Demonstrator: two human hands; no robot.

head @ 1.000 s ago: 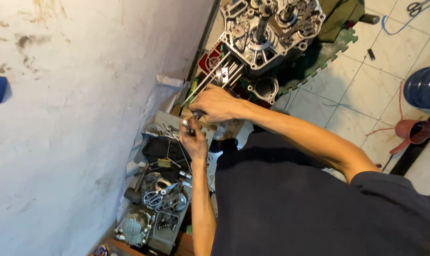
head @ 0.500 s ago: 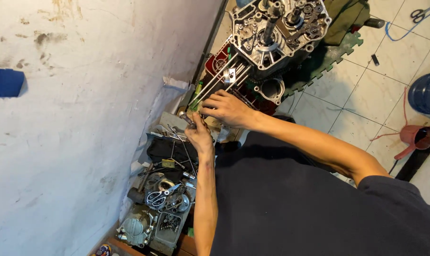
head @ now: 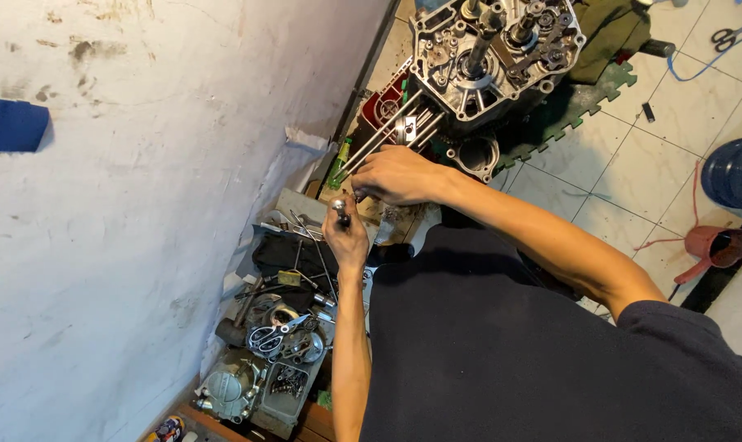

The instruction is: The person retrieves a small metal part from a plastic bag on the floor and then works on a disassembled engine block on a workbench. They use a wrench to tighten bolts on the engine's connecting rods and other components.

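My left hand (head: pixel 348 236) grips a small metal tool with a rounded silver end (head: pixel 339 208), held upright over a pile of tools. My right hand (head: pixel 397 174) reaches forward, fingers curled at the ends of the long steel studs (head: pixel 381 137) that stick out from an open engine crankcase (head: pixel 493 53). The crankcase shows gears and shafts and sits on a dark green mat (head: pixel 588 102). Whether the right hand holds something small is hidden by its fingers.
A stained white wall (head: pixel 142 205) runs along the left. Below my hands lie loose tools, scissors (head: pixel 268 334), an engine cover (head: pixel 232 385) and a tray of small parts. On the tiled floor at right stand a blue water jug (head: pixel 735 172), a red funnel (head: pixel 714 245) and black scissors (head: pixel 731 34).
The view has shifted, and my right hand has slid forward along the studs towards the crankcase. My left hand stays on the tool, raised slightly.
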